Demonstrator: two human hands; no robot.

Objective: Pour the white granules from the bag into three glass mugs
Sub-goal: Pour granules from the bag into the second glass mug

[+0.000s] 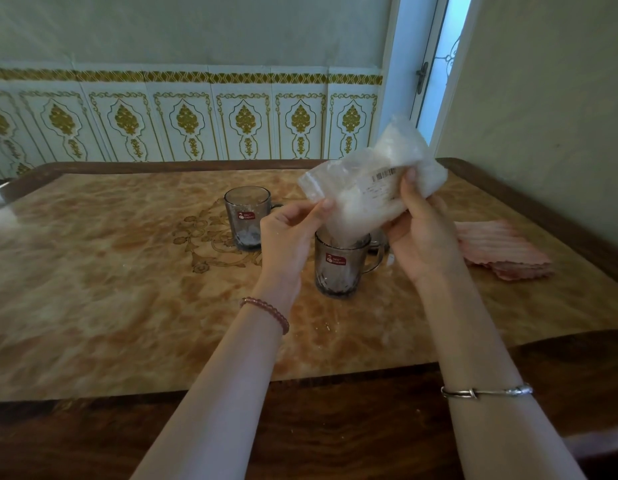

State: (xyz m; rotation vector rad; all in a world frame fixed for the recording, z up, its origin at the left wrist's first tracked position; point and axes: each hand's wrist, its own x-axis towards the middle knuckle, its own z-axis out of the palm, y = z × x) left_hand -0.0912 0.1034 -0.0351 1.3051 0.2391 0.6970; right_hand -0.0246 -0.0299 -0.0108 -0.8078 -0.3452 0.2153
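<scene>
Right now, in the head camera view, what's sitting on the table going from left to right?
Far glass mug → near glass mug under the tilted bag → pink striped cloth.

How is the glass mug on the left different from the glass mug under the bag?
The left mug stands farther back and apart from both hands; the near mug stands directly under the tilted bag, which the left hand and right hand hold. The left mug holds a little white at its bottom; the near mug is taking the pour. Both are upright smoky glass with a red label.
</scene>
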